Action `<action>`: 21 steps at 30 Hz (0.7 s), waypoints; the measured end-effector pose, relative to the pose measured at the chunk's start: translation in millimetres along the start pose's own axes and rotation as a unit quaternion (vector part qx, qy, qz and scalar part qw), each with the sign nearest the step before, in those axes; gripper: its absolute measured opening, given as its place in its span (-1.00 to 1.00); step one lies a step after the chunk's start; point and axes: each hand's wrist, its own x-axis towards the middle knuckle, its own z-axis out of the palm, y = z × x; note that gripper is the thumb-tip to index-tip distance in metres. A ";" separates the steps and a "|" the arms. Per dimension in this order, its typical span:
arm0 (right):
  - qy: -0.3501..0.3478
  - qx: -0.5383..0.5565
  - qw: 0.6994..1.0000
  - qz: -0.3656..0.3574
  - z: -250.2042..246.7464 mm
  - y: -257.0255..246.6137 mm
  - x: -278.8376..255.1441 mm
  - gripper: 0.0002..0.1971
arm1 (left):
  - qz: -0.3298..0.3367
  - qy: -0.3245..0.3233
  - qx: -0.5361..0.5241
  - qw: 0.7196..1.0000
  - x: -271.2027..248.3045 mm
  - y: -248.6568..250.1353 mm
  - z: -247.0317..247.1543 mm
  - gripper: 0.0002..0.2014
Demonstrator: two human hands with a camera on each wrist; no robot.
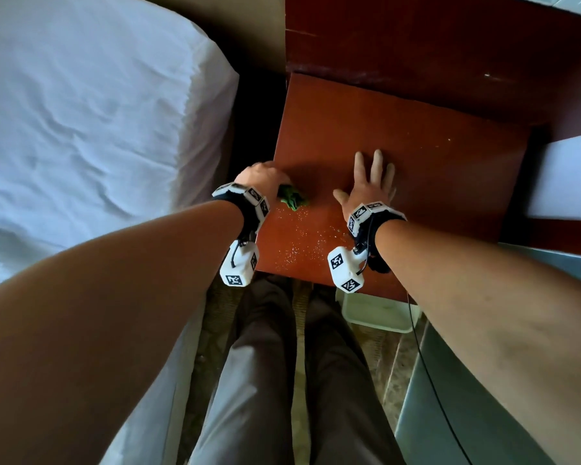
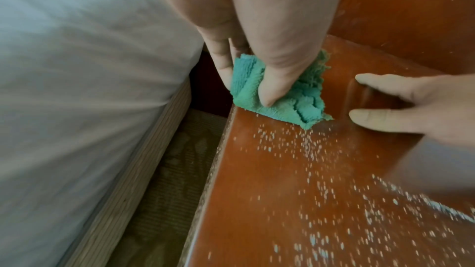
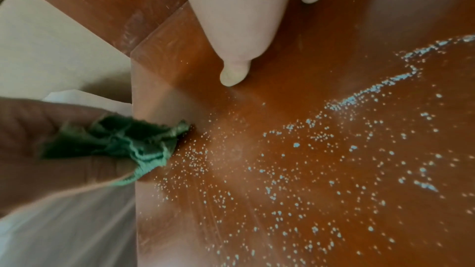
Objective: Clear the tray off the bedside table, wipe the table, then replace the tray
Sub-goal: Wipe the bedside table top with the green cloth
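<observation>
The red-brown bedside table (image 1: 433, 162) has small pale droplets (image 1: 302, 243) scattered over its near half. My left hand (image 1: 262, 177) grips a crumpled green cloth (image 1: 292, 197) at the table's left edge; in the left wrist view the cloth (image 2: 287, 96) is bunched under thumb and fingers, pressed on the wood. My right hand (image 1: 371, 182) lies flat on the table with its fingers spread, just right of the cloth. The droplets (image 3: 308, 170) spread wide in the right wrist view, beside the cloth (image 3: 133, 145). A white tray (image 1: 379, 313) sits on the floor below the table's front edge.
A bed with a white sheet (image 1: 81, 112) stands close on the left, with a narrow dark gap between it and the table. A dark wooden panel (image 1: 450, 38) runs behind the table. My legs (image 1: 282, 380) stand on patterned carpet before it. A grey surface (image 1: 483, 414) lies right.
</observation>
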 end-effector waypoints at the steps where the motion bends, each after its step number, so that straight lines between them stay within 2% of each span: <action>1: 0.007 0.005 1.000 -0.005 0.8 0.6 -0.6 -0.17 | -0.005 -0.001 -0.007 1.000 -5.9 0.2 6.2 -0.54; 6: 0.011 0.014 1.000 -0.013 2.2 1.6 -0.9 -0.17 | -0.023 -0.025 -0.038 0.999 -24.0 3.8 20.6 -0.57; 9: 0.016 -0.003 1.000 -0.022 1.8 3.7 -3.3 -0.18 | -0.018 0.019 -0.049 0.998 -17.5 10.3 18.0 -0.57; 12: 0.014 -0.050 0.998 -0.043 -6.7 8.0 -3.1 -0.20 | -0.055 0.069 -0.062 0.994 3.3 17.2 10.9 -0.58; 16: 0.009 -0.065 0.997 -0.050 -10.2 26.1 -0.3 -0.18 | -0.076 0.068 -0.085 0.991 30.2 29.4 -1.0 -0.47; 21: 0.003 -0.071 0.996 -0.057 -1.7 35.7 -1.5 -0.18 | -0.068 0.078 -0.057 0.993 45.9 43.2 -5.2 -0.55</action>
